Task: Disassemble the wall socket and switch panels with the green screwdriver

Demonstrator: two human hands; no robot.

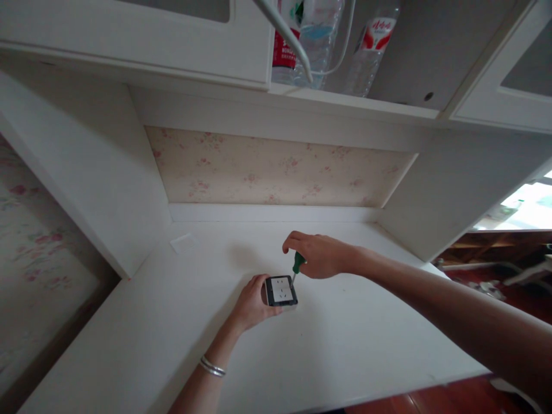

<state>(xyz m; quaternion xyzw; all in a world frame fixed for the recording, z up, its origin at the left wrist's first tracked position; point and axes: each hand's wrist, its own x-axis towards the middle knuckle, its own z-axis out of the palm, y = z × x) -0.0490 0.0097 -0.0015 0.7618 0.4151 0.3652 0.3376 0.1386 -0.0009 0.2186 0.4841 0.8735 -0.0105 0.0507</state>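
Observation:
A wall socket [282, 290] with a white face and a black frame sits in a white box on the desk. My left hand [253, 303] is closed around its left side, thumb along the near edge and fingers at the far edge. In my right hand [321, 255] is a screwdriver [297, 263] with a green handle, gripped from above and tilted. The metal shaft reaches down to the right edge of the black frame, where the tip seems to touch. The screw itself is too small to make out.
The white desktop [207, 282] spreads around both hands, with a small clear flat piece [182, 243] at the back left. Overhead, an open cabinet holds plastic bottles [375, 43], and a white rod [287, 34] juts down in front. Side panels [86, 161] bound the desk.

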